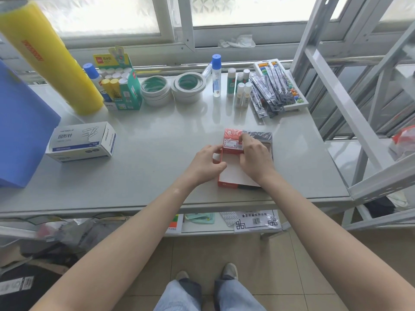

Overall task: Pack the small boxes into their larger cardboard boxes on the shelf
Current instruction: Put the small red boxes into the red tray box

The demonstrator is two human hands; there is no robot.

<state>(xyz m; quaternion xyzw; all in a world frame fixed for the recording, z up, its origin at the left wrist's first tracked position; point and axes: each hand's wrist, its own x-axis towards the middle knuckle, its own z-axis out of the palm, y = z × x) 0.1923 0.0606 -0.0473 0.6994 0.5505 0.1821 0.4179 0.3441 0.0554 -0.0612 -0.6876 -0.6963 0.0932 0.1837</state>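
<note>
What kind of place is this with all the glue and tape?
Probably a stationery shop's stockroom or packing spot: a metal shelf holds glue sticks, tape rolls and a paper clip box beside more racking.

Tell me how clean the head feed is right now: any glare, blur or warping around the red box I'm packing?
Head view: the frosted window is blown out and throws soft glare on the shelf top; the yellow roll is smeared; the wide lens bends the shelf edge and rack; both hands, left and right, and the red box are fairly sharp, its print unreadable.
</note>
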